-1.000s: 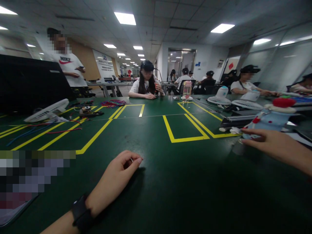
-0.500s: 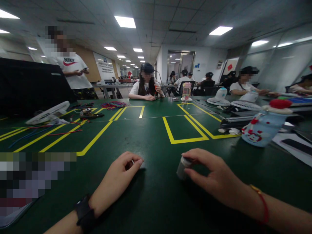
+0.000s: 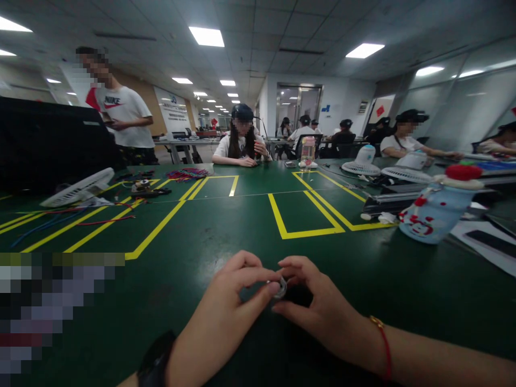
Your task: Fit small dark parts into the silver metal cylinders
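Observation:
A small grey cylinder (image 3: 281,290) is between my hands above the green table (image 3: 226,215), its round end turned towards me. My left hand (image 3: 237,293) has thumb and index finger pinched together at its rim; whatever is between those fingertips is too small to make out. My right hand (image 3: 322,306) curls round the cylinder from the right, thumb below and fingers above, though the fingers' exact contact is partly hidden. A black band is on my left wrist, and a red cord with a gold piece on my right.
A blue bottle with a red top (image 3: 439,207) stands at right, near a phone (image 3: 492,243) on paper. Yellow tape (image 3: 312,234) marks the table. Wires (image 3: 187,173) and a white fan (image 3: 80,188) lie at left. A person (image 3: 242,142) sits opposite; another (image 3: 129,115) stands at left.
My hands have come together in the middle, the right bringing the cylinder leftward and tilting it, the left moving right to meet it. The standing person has turned.

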A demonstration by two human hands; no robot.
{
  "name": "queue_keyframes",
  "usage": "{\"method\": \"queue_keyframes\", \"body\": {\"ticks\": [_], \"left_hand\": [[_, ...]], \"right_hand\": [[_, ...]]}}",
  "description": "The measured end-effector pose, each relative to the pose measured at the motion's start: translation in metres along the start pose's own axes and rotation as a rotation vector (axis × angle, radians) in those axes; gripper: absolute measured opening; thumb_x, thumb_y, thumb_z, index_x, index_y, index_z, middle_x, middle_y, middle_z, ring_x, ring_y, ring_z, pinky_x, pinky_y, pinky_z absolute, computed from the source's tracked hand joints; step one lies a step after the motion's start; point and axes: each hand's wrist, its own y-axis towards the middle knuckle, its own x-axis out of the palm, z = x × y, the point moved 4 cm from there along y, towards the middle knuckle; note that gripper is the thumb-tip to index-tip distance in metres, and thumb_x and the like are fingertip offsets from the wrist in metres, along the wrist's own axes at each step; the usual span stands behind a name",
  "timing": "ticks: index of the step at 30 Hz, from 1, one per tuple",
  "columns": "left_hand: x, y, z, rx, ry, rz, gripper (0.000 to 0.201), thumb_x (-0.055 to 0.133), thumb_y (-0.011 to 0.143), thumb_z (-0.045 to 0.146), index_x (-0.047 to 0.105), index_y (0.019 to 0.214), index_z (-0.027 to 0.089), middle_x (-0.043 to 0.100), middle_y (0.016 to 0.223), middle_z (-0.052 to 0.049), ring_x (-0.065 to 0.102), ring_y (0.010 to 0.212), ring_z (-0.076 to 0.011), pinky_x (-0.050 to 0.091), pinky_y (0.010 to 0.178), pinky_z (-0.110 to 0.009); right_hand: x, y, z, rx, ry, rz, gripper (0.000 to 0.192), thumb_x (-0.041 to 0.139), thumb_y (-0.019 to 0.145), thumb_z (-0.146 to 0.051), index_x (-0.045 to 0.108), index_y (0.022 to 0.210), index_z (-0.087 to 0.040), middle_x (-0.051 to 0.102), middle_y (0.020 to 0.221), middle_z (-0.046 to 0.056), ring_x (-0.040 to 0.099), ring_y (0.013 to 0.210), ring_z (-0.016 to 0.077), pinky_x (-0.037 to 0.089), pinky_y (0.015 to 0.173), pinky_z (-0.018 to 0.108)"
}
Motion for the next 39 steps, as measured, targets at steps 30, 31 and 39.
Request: {"method": "queue_keyframes", "body": {"ticks": [30,31,39], "left_hand": [[-0.046,-0.012,-0.076,-0.359,0.044,0.129,0.034,0.049,0.086,0.048,0.064,0.105,0.025,0.068,0.101,-0.003,0.062,0.092,-0.0243,0.045,0.077,-0.034],[-0.044,-0.012,-0.076,-0.369,0.045,0.123,0.034,0.049,0.086,0.049,0.064,0.106,0.025,0.068,0.1,-0.003,0.062,0.09,-0.0244,0.045,0.077,-0.034],[-0.043,-0.012,-0.08,-0.341,0.083,0.124,0.034,0.05,0.086,0.047,0.065,0.106,0.024,0.069,0.097,-0.003,0.062,0.088,-0.0245,0.045,0.075,-0.034]], "right_hand": [[-0.218,-0.037,0.07,0.316,-1.027,0.545,0.051,0.054,0.074,-0.054,0.058,0.102,-0.011,0.062,0.096,0.02,0.06,0.08,0.0296,0.046,0.065,0.039],[-0.211,-0.037,0.063,0.298,-1.114,0.579,0.058,0.055,0.072,-0.058,0.057,0.106,-0.01,0.06,0.101,0.021,0.059,0.087,0.0337,0.045,0.069,0.044],[-0.02,-0.009,-0.015,-0.315,-0.793,-0.183,0.049,0.045,0.089,-0.031,0.037,0.138,-0.031,0.047,0.137,0.002,0.039,0.124,0.0217,0.032,0.099,0.041]]}}
